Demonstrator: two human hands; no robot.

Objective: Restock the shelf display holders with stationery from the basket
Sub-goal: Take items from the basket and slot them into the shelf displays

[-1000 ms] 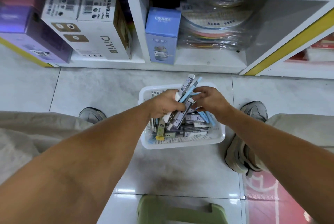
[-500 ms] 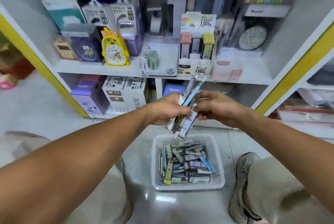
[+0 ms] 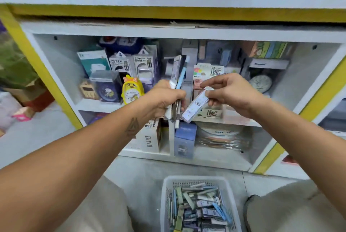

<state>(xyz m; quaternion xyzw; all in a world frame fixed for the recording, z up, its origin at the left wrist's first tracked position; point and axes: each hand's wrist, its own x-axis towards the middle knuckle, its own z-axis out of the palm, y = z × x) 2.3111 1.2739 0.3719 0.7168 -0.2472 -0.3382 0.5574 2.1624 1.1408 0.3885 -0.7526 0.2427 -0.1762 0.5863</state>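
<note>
The person crouches in front of a white shelf unit [image 3: 56, 66] with yellow edging, both arms stretched toward its middle shelf. The left hand [image 3: 164, 98] is curled tight around a bundle of slim stationery packs [image 3: 177, 74], which stand nearly upright out of the top of the fist, with short ends poking out below it. One pack in the bundle is light blue, the others pale or grey. The right hand [image 3: 230, 93] pinches a single flat pack [image 3: 194, 105] by its upper end between thumb and fingertips; this pack tilts, with its lower end close to the bottom of the bundle, and I cannot tell whether the two touch.

Just behind the hands, on the middle shelf near its front edge, stands a cardboard display holder [image 3: 207, 74] with printed lettering and a few coloured packs in its slots. Left of it on the same shelf are a yellow duck-shaped alarm clock [image 3: 132, 90] and boxed power banks [image 3: 131, 63]; a round grey clock [image 3: 261, 83] sits toward the shelf's right end.

On the floor below, between the person's knees, sits a white plastic basket [image 3: 164, 203] heaped with more packs of the same kind.
</note>
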